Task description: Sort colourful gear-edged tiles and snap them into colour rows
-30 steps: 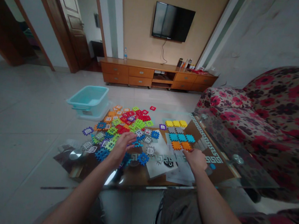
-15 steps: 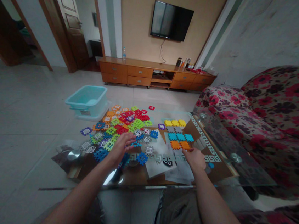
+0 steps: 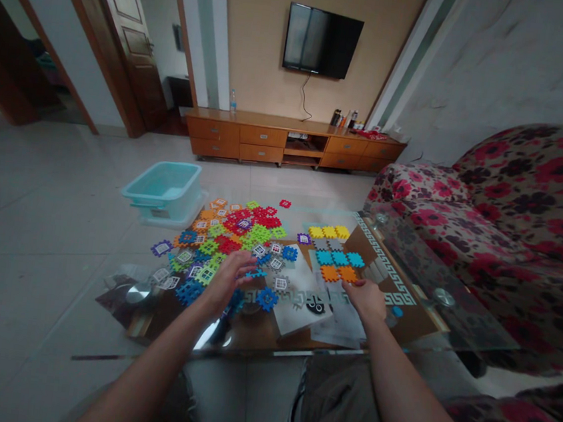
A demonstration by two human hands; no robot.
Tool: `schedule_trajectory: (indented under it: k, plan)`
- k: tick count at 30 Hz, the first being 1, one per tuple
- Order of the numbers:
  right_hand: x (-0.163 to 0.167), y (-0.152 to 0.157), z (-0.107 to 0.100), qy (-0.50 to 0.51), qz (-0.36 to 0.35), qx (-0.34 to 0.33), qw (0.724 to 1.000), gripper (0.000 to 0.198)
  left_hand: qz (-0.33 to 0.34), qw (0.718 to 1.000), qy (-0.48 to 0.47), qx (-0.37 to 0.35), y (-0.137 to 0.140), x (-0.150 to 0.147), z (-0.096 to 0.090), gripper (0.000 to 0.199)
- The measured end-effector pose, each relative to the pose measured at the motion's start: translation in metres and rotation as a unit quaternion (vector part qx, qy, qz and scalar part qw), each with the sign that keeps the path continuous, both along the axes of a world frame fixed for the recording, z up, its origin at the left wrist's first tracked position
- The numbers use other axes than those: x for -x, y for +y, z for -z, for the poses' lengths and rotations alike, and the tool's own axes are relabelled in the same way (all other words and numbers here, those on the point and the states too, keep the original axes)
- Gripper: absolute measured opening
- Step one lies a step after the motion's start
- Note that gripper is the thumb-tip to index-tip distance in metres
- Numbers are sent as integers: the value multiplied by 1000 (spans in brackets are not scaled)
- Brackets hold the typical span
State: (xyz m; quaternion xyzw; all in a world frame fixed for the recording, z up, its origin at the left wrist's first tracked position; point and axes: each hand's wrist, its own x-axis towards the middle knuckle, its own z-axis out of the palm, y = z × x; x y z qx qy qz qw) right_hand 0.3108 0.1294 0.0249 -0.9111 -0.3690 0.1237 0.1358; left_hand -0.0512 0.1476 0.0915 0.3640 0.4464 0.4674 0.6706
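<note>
My left hand (image 3: 229, 276) hovers at the near edge of a loose pile of notched plastic puzzle tiles, its fingers stretched out and holding nothing. Blue tiles (image 3: 267, 299) and grey window-pattern tiles (image 3: 280, 283) lie close to it. On the right, my right hand (image 3: 367, 298) has its fingers closed at the near edge of an orange puzzle tile (image 3: 348, 274). That tile sits beside another orange tile (image 3: 328, 273). Beyond them are rows of turquoise tiles (image 3: 339, 258), grey tiles (image 3: 333, 245) and yellow tiles (image 3: 329, 232).
The glass table (image 3: 247, 345) has papers (image 3: 295, 316) beneath the tiles' area. A pale turquoise tub (image 3: 163, 192) stands at its far left. A purple tile (image 3: 304, 239) lies between pile and rows. A flowered sofa (image 3: 441, 221) flanks the right side.
</note>
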Motion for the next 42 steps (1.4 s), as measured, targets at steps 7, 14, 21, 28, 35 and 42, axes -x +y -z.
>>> schedule_trajectory:
  k: [7, 14, 21, 28, 35, 42]
  plan:
    - [1, 0, -1, 13, 7, 12, 1000, 56, 7, 1000, -8, 4, 1, 0, 2, 52]
    - [2, 0, 0, 7, 10, 7, 1000, 56, 14, 1000, -4, 6, 0, 0, 0, 55]
    - [3, 1, -2, 13, 10, 19, 1000, 55, 20, 1000, -6, 4, 0, 0, 0, 54]
    - [8, 0, -8, 9, 13, 24, 1000, 54, 24, 1000, -3, 7, 0, 0, 2, 53]
    - [12, 1, -10, -14, 6, 38, 999, 52, 25, 1000, -6, 10, -1, 0, -1, 56]
    - [16, 0, -12, -31, -11, 40, 999, 51, 24, 1000, -2, 16, -1, -1, -3, 56]
